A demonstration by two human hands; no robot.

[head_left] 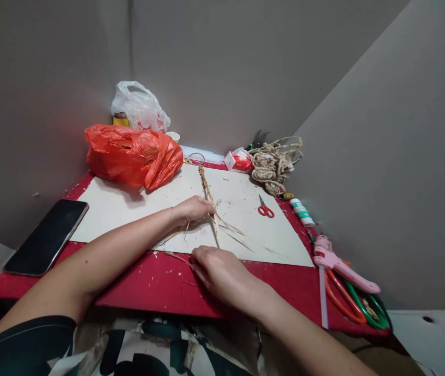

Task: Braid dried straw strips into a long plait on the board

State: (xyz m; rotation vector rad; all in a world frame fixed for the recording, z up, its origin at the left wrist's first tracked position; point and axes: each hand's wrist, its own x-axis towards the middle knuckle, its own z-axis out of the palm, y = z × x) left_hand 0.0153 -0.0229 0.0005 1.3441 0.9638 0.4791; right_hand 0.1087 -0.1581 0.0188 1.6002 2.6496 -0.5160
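A plaited straw strip (205, 184) lies on a white board (120, 209) and runs away from me toward the back wall. My left hand (193, 210) is closed, pinching the strip where the plait ends and loose straw strands (230, 230) fan out. My right hand (217, 269) rests at the board's near edge on the red table (148, 284), its fingers curled round the ends of thin strands.
A black phone (48, 235) lies at the left. An orange plastic bag (132, 155) and a white bag (140, 107) sit at the back. Small red scissors (265, 209), a jute twine bundle (275, 162), a glue tube (301, 211), a pink glue gun (342, 269) and larger scissors (353, 303) lie at the right.
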